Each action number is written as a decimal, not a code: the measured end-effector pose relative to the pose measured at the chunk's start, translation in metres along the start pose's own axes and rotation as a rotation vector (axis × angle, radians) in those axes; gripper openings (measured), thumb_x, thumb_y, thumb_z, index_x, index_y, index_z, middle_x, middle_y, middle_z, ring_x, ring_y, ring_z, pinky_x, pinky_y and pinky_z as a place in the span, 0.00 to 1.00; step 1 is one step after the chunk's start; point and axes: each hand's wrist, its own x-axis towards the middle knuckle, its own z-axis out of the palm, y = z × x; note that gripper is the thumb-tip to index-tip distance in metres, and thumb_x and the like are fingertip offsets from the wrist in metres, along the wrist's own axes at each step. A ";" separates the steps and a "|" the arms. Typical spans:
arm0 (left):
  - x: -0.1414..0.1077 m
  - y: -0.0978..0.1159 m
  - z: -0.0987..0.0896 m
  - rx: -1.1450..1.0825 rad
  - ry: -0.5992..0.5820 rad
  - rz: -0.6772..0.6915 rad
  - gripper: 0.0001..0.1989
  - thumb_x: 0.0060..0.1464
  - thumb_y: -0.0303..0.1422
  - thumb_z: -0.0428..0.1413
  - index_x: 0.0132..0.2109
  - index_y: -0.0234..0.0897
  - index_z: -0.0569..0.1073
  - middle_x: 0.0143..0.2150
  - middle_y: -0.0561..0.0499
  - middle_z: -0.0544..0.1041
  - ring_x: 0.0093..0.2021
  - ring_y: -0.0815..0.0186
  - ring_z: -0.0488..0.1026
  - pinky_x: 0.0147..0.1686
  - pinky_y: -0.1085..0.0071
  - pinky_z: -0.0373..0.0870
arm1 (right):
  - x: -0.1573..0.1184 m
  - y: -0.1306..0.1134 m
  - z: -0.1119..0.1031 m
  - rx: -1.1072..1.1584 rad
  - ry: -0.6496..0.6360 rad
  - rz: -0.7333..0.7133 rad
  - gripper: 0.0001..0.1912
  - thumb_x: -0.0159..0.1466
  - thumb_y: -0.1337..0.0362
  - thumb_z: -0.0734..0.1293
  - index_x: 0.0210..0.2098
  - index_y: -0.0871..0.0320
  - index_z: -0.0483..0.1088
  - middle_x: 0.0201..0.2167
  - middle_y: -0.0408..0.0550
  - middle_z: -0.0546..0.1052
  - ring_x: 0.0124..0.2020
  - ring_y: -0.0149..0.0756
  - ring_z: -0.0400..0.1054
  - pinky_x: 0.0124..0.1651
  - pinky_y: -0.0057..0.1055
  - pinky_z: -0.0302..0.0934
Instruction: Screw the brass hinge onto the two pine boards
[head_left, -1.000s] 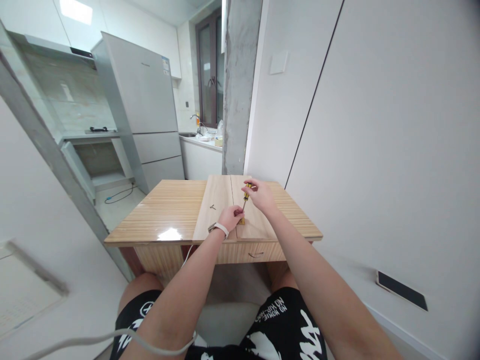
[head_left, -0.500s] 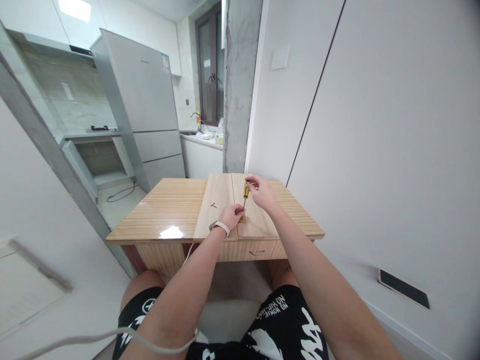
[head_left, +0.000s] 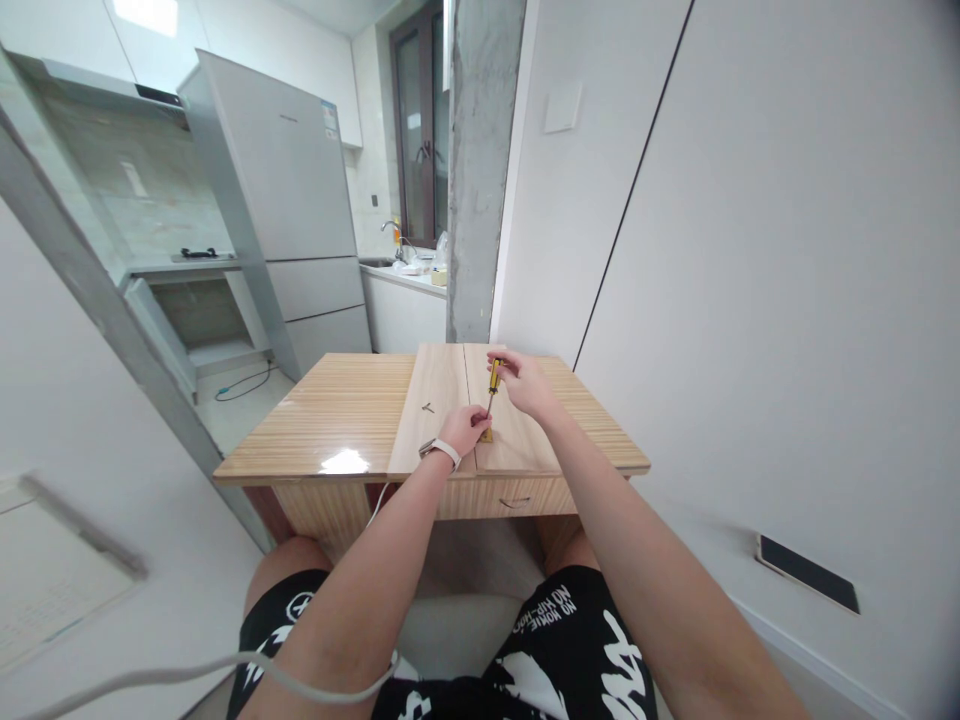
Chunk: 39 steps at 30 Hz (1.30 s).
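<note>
Two pale boards (head_left: 437, 385) lie side by side across the wooden desk. My right hand (head_left: 521, 380) is closed on the yellow-and-black handle of a screwdriver (head_left: 494, 377), which stands nearly upright with its shaft pointing down. Beside the shaft, my left hand (head_left: 466, 430) has its fingers pinched together near the tool's lower end and the small brass-coloured metal piece (head_left: 487, 436) on the right board. The fingers hide what they pinch. A few small screws (head_left: 427, 408) lie on the left board.
The desk (head_left: 337, 400) has a striped glossy top and a drawer with a handle (head_left: 514, 502). A white cable (head_left: 187, 668) crosses in front of my left forearm. Behind stand a grey fridge (head_left: 300, 160) and a concrete pillar edge (head_left: 480, 170). A white wall rises at right.
The fingers of my right hand have shifted slightly around the screwdriver's handle. My left hand stays at nearly the same place, and the view has moved a little.
</note>
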 end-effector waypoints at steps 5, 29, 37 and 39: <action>0.001 -0.001 0.001 -0.042 -0.010 0.012 0.05 0.58 0.28 0.60 0.40 0.36 0.80 0.37 0.48 0.83 0.37 0.65 0.79 0.41 0.70 0.73 | -0.003 -0.007 0.001 -0.160 0.114 0.019 0.10 0.64 0.67 0.68 0.45 0.53 0.75 0.38 0.46 0.81 0.38 0.36 0.75 0.46 0.35 0.70; -0.001 0.006 -0.002 -0.005 -0.004 0.000 0.05 0.57 0.28 0.60 0.40 0.36 0.81 0.37 0.48 0.84 0.37 0.65 0.79 0.42 0.69 0.75 | -0.008 -0.013 0.002 -0.226 0.158 0.068 0.11 0.60 0.58 0.74 0.40 0.55 0.73 0.31 0.43 0.77 0.33 0.36 0.71 0.41 0.36 0.68; -0.001 0.006 0.000 -0.004 0.011 0.001 0.05 0.57 0.27 0.61 0.40 0.35 0.81 0.36 0.48 0.83 0.36 0.64 0.78 0.42 0.69 0.74 | -0.005 -0.002 0.000 0.086 -0.019 0.023 0.15 0.67 0.71 0.61 0.51 0.56 0.74 0.50 0.52 0.80 0.49 0.37 0.76 0.54 0.37 0.69; 0.000 0.004 0.001 -0.010 0.005 0.008 0.05 0.58 0.27 0.60 0.40 0.35 0.81 0.37 0.48 0.84 0.37 0.64 0.79 0.42 0.69 0.74 | -0.004 0.000 -0.001 0.099 -0.007 0.037 0.15 0.67 0.71 0.62 0.50 0.57 0.75 0.47 0.51 0.81 0.48 0.36 0.77 0.55 0.38 0.69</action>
